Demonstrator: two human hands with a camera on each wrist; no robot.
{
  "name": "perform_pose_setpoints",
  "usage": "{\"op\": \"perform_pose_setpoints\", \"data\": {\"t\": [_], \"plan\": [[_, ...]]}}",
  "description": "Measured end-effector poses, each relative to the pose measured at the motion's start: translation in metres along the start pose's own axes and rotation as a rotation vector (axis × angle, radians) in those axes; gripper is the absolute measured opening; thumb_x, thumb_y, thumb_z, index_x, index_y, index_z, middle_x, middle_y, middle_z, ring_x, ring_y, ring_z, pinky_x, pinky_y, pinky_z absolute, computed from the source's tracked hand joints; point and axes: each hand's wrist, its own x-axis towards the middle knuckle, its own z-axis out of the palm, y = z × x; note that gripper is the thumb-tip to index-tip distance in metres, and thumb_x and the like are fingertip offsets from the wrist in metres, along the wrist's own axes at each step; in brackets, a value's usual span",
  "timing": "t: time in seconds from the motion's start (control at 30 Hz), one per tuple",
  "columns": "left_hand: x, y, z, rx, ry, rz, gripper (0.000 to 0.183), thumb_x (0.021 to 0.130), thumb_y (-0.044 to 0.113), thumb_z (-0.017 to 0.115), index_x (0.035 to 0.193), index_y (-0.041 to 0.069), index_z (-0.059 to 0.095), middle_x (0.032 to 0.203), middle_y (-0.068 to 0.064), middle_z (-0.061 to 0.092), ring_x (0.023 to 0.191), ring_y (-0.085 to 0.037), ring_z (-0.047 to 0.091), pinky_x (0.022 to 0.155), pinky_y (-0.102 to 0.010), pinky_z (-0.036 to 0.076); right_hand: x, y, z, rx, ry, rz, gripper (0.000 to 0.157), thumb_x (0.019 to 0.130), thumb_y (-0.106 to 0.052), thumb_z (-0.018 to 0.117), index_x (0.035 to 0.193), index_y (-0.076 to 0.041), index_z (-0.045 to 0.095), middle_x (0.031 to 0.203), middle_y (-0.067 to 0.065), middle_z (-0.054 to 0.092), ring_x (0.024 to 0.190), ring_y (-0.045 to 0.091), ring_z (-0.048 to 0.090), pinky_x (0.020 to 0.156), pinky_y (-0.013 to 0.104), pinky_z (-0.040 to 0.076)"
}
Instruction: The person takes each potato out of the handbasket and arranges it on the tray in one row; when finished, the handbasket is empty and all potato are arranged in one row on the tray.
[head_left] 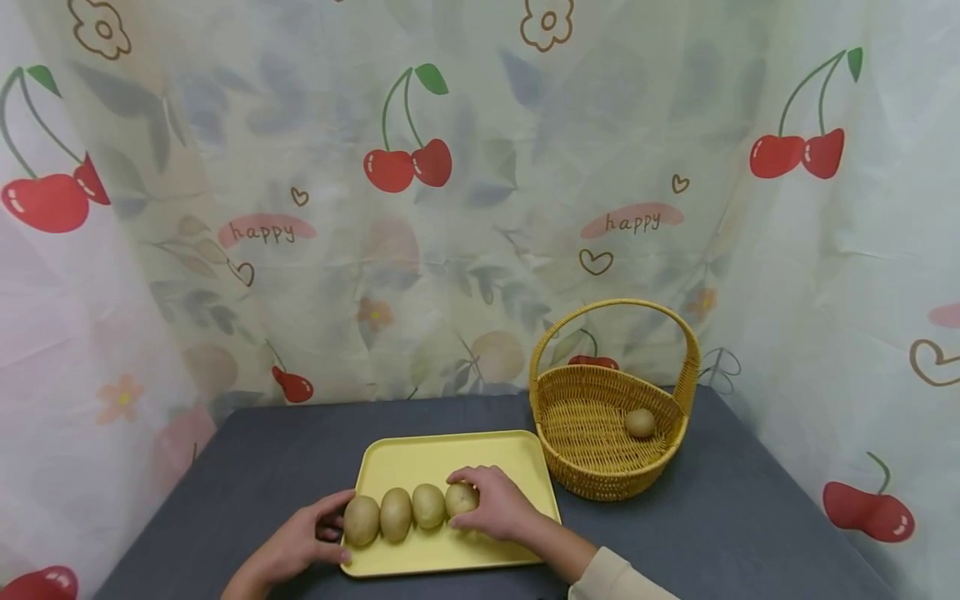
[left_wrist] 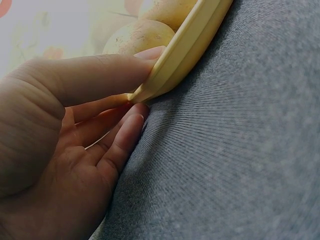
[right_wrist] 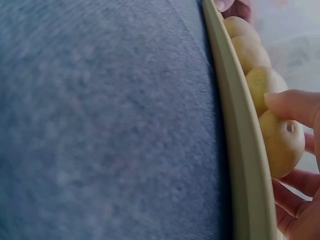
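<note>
A row of several potatoes (head_left: 396, 514) lies across the left and middle of a yellow tray (head_left: 517, 467). At the tray's left end, my left hand (head_left: 298, 540) holds the edge. The left wrist view has its thumb on the rim (left_wrist: 172, 55) and its other fingers low against the outer side. My right hand (head_left: 497, 505) grips the rightmost potato (head_left: 461, 499), thumb on the near side and fingers over the far side. In the right wrist view this potato (right_wrist: 281, 145) sits against its neighbour (right_wrist: 262, 85), and the thumb tip lies where the two meet.
A wicker basket (head_left: 600, 485) with a tall arched handle stands right of the tray, close to its back corner. One potato (head_left: 640, 423) lies inside it. Dark grey cloth (head_left: 720, 533) covers the table, and a printed curtain (head_left: 465, 317) hangs behind and at both sides.
</note>
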Motion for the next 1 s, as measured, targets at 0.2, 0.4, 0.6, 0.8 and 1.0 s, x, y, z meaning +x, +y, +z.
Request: {"op": "perform_pose_setpoints", "data": {"t": [0.2,0.4,0.6,0.8,1.0], "plan": [[0.0,0.0,-0.001,0.003,0.001,-0.009,0.082,0.082,0.012,0.078,0.146,-0.011,0.032,0.13,-0.022,0.052,0.1,-0.024,0.058,0.08,-0.032,0.049,-0.003,-0.003,-0.001,-0.015,-0.02,0.021,0.059,0.071,-0.036,0.086,0.123,-0.016,0.065,0.1,-0.006,0.06,0.089,0.013,0.05,0.077,0.029,0.043],[-0.001,0.0,0.0,0.011,0.002,-0.014,0.082,0.082,0.013,0.078,0.145,-0.011,0.032,0.13,-0.022,0.052,0.1,-0.024,0.058,0.08,-0.032,0.049,-0.006,-0.005,-0.022,-0.014,-0.062,-0.032,0.066,0.076,-0.037,0.083,0.132,-0.012,0.059,0.117,0.005,0.06,0.103,0.024,0.056,0.084,0.036,0.046],[0.0,0.001,0.0,0.019,0.004,-0.017,0.083,0.081,0.015,0.079,0.145,-0.01,0.034,0.129,-0.021,0.053,0.099,-0.023,0.058,0.079,-0.031,0.049,-0.008,-0.004,-0.07,0.013,-0.111,-0.077,0.054,0.085,-0.026,0.076,0.133,-0.01,0.057,0.126,0.008,0.058,0.109,0.032,0.057,0.087,0.044,0.046],[0.0,0.001,-0.001,0.012,-0.001,-0.021,0.082,0.082,0.014,0.078,0.146,-0.01,0.033,0.129,-0.021,0.053,0.1,-0.024,0.058,0.08,-0.032,0.049,-0.01,0.005,-0.122,0.009,-0.139,-0.067,0.038,0.09,-0.02,0.072,0.125,-0.009,0.063,0.117,0.005,0.063,0.104,0.031,0.059,0.084,0.046,0.049],[-0.001,0.001,-0.001,0.006,-0.004,-0.009,0.082,0.082,0.013,0.078,0.145,-0.011,0.032,0.129,-0.022,0.053,0.101,-0.025,0.058,0.08,-0.033,0.049,-0.01,0.02,-0.172,-0.006,-0.209,-0.012,0.036,0.09,-0.02,0.071,0.124,-0.008,0.063,0.115,0.01,0.064,0.107,0.035,0.059,0.085,0.045,0.049]]}}
